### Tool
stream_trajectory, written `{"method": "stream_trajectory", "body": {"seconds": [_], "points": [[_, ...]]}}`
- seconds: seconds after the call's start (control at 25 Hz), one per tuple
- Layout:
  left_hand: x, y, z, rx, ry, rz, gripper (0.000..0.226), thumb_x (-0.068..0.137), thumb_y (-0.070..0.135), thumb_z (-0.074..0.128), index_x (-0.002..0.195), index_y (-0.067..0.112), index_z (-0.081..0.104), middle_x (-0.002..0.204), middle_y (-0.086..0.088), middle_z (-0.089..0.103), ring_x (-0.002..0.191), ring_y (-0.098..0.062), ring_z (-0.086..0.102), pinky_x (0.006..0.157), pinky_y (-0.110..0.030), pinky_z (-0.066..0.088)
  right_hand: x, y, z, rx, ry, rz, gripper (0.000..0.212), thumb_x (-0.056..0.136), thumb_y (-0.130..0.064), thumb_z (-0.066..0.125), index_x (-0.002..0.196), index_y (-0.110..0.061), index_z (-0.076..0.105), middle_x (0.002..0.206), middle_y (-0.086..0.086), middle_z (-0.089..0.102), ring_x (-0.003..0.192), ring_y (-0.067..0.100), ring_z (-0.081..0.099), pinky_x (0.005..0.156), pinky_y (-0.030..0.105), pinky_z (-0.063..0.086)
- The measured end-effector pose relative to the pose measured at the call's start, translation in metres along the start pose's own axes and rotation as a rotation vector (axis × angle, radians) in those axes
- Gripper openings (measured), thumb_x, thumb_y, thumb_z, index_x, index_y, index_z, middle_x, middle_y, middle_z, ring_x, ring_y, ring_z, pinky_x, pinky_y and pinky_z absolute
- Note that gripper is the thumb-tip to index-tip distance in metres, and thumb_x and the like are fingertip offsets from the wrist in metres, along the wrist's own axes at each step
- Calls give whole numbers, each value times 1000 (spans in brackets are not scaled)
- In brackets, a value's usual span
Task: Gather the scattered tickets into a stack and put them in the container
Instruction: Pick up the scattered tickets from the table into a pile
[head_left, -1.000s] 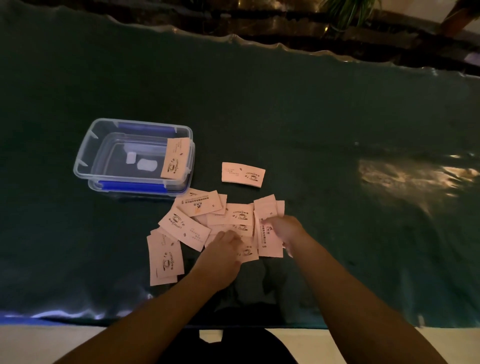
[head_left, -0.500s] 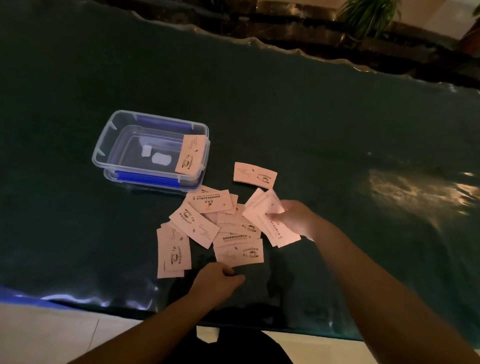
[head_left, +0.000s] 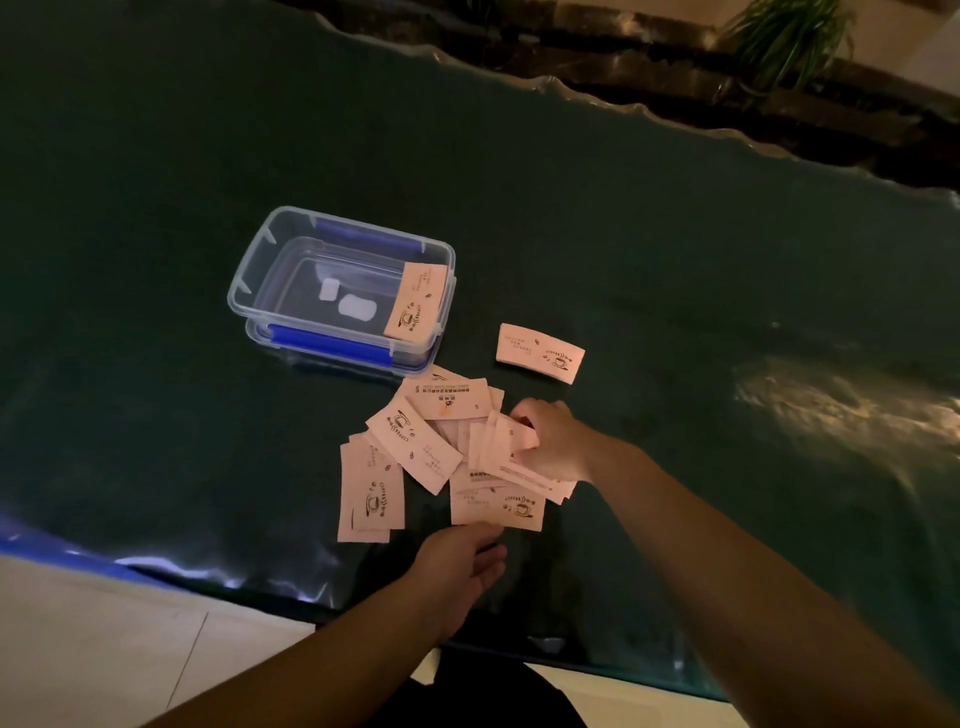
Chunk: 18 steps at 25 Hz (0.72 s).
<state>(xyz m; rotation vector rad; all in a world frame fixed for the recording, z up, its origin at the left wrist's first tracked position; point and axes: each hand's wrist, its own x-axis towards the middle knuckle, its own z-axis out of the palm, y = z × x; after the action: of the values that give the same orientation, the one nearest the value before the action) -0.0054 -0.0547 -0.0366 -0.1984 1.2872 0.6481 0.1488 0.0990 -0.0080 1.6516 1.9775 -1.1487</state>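
Observation:
Several pink tickets (head_left: 415, 447) with coffee-cup prints lie scattered on the dark green table, just in front of a clear plastic container (head_left: 270, 270) with blue clips. One ticket (head_left: 415, 306) leans inside the container against its right wall. A single ticket (head_left: 540, 353) lies apart to the right of the container. My right hand (head_left: 550, 441) grips a fanned bunch of tickets (head_left: 501, 449) and holds it low over the pile's right side. My left hand (head_left: 462, 566) rests near the table's front edge below the pile, fingers loosely apart, holding nothing.
The dark green table (head_left: 623, 249) stretches far back and to the right, with a bright reflection (head_left: 841, 405) at the right. Its wavy far edge borders a dark ledge with a plant (head_left: 784, 36). Pale floor tiles (head_left: 93, 639) show below the near edge.
My right hand picked up a bunch of tickets from the pile's right side and now holds it over the pile. My left hand drew back from the pile toward the table's near edge.

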Motion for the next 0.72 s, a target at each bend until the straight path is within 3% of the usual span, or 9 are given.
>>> {"method": "stream_trajectory", "body": {"seconds": [0.12,0.32,0.44,0.6,0.72], "points": [[0,2,2,-10,-45,27,23,94,3,69,115,13,68,121,-14,71,114,-32,66,82,-38,59,-5,2,9,-14,-12,-4,58,96,-22,72,149,-26,50,135,-2,54,134,22,48,109,44,48],[2,3,11,44,-45,35,36,94,3,70,129,9,63,126,-15,68,117,-30,64,92,-37,56,-21,4,23,-30,-30,-19,57,98,-24,71,151,-23,51,147,1,51,139,23,45,114,44,44],[1,7,17,58,-78,45,40,94,4,70,132,13,62,127,-14,69,118,-30,64,96,-39,54,-32,4,32,-21,-51,-23,55,98,-30,71,149,-23,52,143,4,56,137,25,46,111,43,43],[-5,11,29,79,-71,64,28,100,9,64,127,15,63,118,-14,74,109,-29,69,86,-40,57,-42,8,42,26,-84,29,43,96,-34,70,136,-21,58,134,6,52,131,27,48,98,39,45],[-10,12,39,180,-50,85,24,105,9,53,126,14,62,120,-16,71,111,-31,67,101,-47,54,-48,13,45,148,-50,67,45,93,-27,72,135,-20,56,128,2,54,121,22,55,85,34,48]]}}
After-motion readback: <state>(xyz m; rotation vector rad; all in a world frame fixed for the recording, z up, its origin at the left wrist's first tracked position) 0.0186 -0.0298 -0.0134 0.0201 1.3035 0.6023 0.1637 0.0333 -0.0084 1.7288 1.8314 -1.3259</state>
